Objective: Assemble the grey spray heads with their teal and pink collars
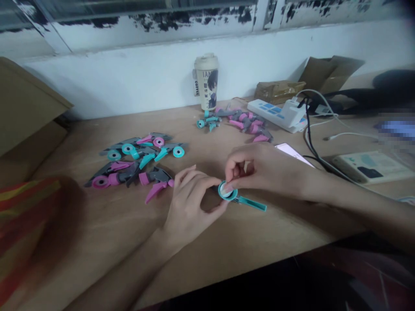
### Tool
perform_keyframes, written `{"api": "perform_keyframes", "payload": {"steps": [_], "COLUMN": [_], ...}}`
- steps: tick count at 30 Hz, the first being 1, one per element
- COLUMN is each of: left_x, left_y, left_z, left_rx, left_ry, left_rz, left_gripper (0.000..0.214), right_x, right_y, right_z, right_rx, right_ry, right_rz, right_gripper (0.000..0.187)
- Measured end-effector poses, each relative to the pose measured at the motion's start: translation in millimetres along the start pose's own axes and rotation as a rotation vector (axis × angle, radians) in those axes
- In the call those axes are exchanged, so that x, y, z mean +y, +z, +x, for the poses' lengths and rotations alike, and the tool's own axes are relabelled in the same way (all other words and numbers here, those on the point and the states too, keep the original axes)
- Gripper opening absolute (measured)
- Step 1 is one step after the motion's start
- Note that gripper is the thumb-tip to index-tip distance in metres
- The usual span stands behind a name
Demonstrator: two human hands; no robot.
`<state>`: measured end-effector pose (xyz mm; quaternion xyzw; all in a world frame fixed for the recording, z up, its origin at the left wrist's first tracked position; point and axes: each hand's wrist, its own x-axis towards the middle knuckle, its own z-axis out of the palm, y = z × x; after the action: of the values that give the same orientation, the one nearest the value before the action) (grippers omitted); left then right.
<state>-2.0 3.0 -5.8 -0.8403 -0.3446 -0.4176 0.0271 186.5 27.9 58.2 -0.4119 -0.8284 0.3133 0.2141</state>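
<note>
My left hand (191,201) is closed around the near side of a spray trigger head (249,203), thumb and fingers at its round teal cap. The cap's opening faces up, and the teal trigger sticks out to the right. Inside the cap lies a white round piece (223,189), perhaps a disc. My right hand (249,168) has its fingers pinched, with the tips pressed on the white piece. To the left lie several grey trigger heads with teal (129,150) and pink (158,185) parts.
More trigger heads (249,123) are heaped near a coffee tumbler (207,84) by the wall. A power strip (272,113) with cables, a phone (292,153) and a white box (372,166) stand right. Cardboard (29,103) and a striped red-yellow bag (26,233) are at left.
</note>
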Motion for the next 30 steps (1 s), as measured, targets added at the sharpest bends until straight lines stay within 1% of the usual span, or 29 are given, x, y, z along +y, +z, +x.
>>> {"api": "perform_keyframes", "payload": {"steps": [4,8,11,13,17,21,24,27,30], "left_x": [-1.2,-1.1,-0.5,0.6,3.2,2.8,1.3,0.3,0.1], "left_y": [-0.4,0.3,1.9,2.8,2.4,-0.3,-2.1,-2.8,-2.7], "left_z": [-0.6,-1.2,-1.5,-1.5,-1.1,-0.3,0.6,0.9,0.6], "left_rx": [0.012,-0.002,0.009,0.020,0.031,0.033,0.025,0.024,0.018], "left_ry": [0.026,0.022,0.007,-0.005,0.000,0.003,0.004,0.004,0.012], "left_rz": [0.017,0.015,-0.005,-0.020,-0.011,-0.001,0.004,0.004,-0.021], "left_gripper": [0.024,0.022,0.022,0.022,0.025,0.024,0.023,0.023,0.023], "right_x": [2.2,0.1,-1.0,-0.7,0.3,-0.2,-0.9,-2.0,-3.6], "right_y": [1.5,3.7,2.5,-0.5,-7.6,-10.3,-9.5,-8.0,-7.3], "right_z": [-0.6,-4.5,-6.7,-6.8,-4.6,-2.2,-2.3,-4.2,-6.1], "right_rx": [-0.003,0.056,0.053,0.003,-0.095,-0.106,-0.119,-0.098,-0.076], "right_ry": [-0.035,-0.099,-0.204,-0.249,-0.266,-0.307,-0.318,-0.319,-0.298], "right_rz": [-0.018,-0.217,-0.326,-0.309,-0.281,-0.289,-0.310,-0.356,-0.358], "right_gripper": [0.012,0.007,0.006,0.007,0.007,0.006,0.008,0.012,0.012]}}
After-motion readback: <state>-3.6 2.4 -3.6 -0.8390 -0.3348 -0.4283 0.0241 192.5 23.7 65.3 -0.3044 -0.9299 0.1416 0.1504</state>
